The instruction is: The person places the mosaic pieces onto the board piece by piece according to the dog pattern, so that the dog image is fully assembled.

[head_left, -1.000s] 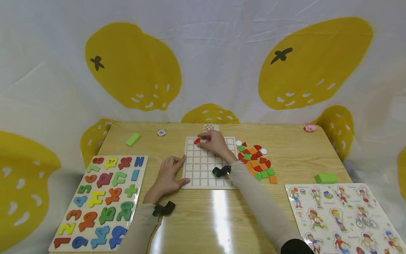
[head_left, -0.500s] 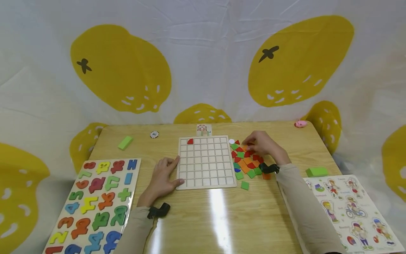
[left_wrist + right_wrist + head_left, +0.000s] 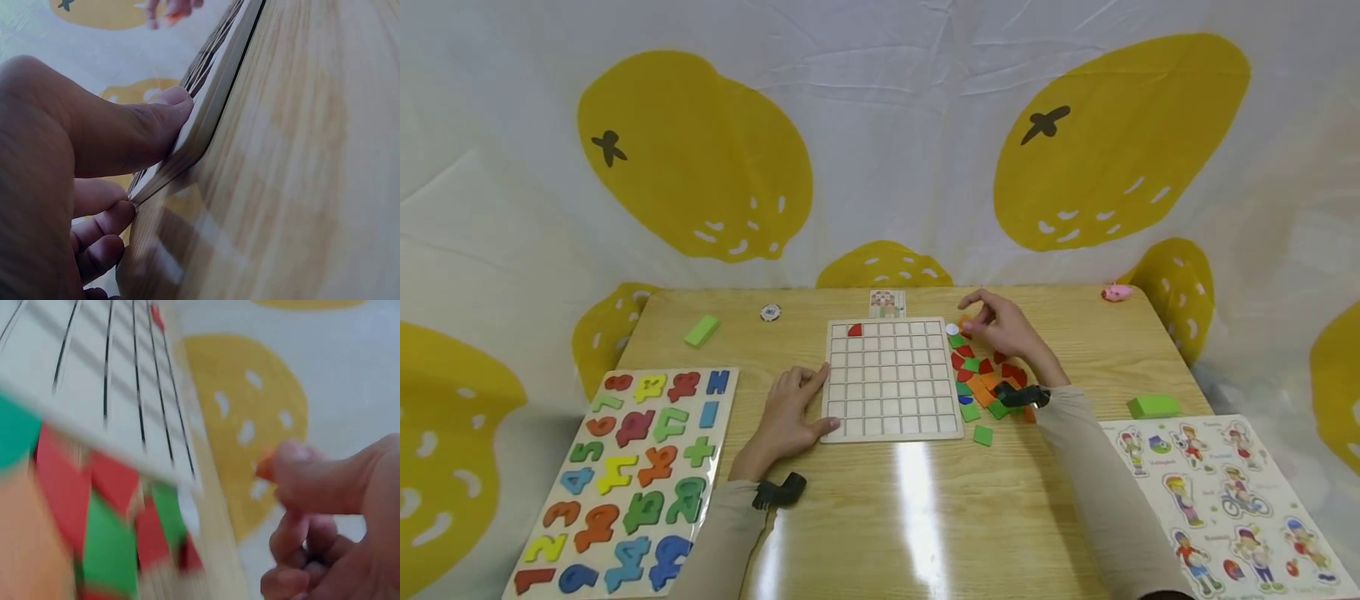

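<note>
A pale wooden grid board (image 3: 892, 379) lies mid-table with a red quarter-round tile (image 3: 855, 331) in its back row, second cell from the left. My left hand (image 3: 786, 417) rests against the board's left side, thumb near the front corner. In the left wrist view, the thumb (image 3: 140, 128) presses on the board's edge. Off the board's back right corner, my right hand (image 3: 1003, 329) pinches an orange tile (image 3: 265, 467) between thumb and index finger; the fingers cover most of it. Beneath and in front of that hand spread loose red, green and orange tiles (image 3: 981, 387).
A pattern card (image 3: 887, 303) lies behind the board. On the left are a number puzzle (image 3: 625, 483), a green block (image 3: 702, 331) and a round chip (image 3: 771, 312). To the right are a sports-figure puzzle (image 3: 1225, 500), another green block (image 3: 1153, 407) and a pink pig (image 3: 1117, 292).
My right hand let go of the red tile on the board, moved right to the loose tiles and picked up an orange one, shifting back and left. My left hand stayed at the board.
</note>
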Tool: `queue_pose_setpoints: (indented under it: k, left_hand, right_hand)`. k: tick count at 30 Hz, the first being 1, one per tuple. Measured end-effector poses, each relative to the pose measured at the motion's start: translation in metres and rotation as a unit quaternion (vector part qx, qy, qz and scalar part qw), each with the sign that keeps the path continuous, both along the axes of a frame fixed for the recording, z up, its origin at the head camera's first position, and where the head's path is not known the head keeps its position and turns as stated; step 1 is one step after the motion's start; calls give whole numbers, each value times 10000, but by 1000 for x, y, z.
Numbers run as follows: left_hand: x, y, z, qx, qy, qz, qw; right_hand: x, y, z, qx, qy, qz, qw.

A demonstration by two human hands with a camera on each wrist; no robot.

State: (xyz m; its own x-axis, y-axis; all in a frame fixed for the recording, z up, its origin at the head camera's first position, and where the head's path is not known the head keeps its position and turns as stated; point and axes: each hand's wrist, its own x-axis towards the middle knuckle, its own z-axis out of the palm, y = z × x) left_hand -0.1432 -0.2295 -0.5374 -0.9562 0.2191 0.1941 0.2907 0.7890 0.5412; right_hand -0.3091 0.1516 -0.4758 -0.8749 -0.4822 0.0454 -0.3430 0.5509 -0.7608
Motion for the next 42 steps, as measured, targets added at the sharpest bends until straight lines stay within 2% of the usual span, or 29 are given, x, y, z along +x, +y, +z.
queue_pose_setpoints:
  k: [2,4,7,10,13,17,19,25,29,32,35,37,40,42]
  left_hand:
    - [-1,1,0,-7,-28,4,10000]
    - [-1,2,0,-21,-75,-11,10000]
    - [-2,5,1,-16,-208,-27,9998]
    - [-1,8,1,-27,-340,5,9994]
    - [0,10,2,-52,-458,46,9989]
    - [0,12,2,-90,-469,10,9989]
    - [-1,12,2,-106,-428,-15,9990]
    - [-2,12,3,-85,-294,-33,9995]
    - [-2,12,2,-68,-337,-2,9994]
    - [0,12,1,-43,-389,38,9992]
    - [-1,11,-1,-32,-395,72,9992]
    - [-1,10,0,-26,-376,101,9992]
    - [0,7,1,8,-342,154,9993]
    - [1,4,2,6,-340,177,9993]
  right_hand:
    - [1,-22,0,-679,-157,-51,9976]
    - [0,-45,-4,-1130,-314,-107,9930]
    - [-2,-77,-14,-1293,-272,-256,9909]
    - [-2,-103,-26,-1062,-130,-302,9938]
    - [0,-119,-34,-544,92,-294,9980]
    - [3,-127,-35,138,416,-346,9984]
    - [5,-127,-33,217,460,-342,9981]
    - [6,-125,-31,9,373,-370,9986]
    - [5,-126,-35,-25,282,-333,9990]
    - [3,-121,-35,-271,243,-178,9992]
    - [-1,-101,-26,-505,308,-121,9982]
    - [-4,-78,-17,-451,399,-238,9979]
    - [-9,-38,-5,113,544,-452,9974]
    - [-13,-14,-2,572,562,-442,9958]
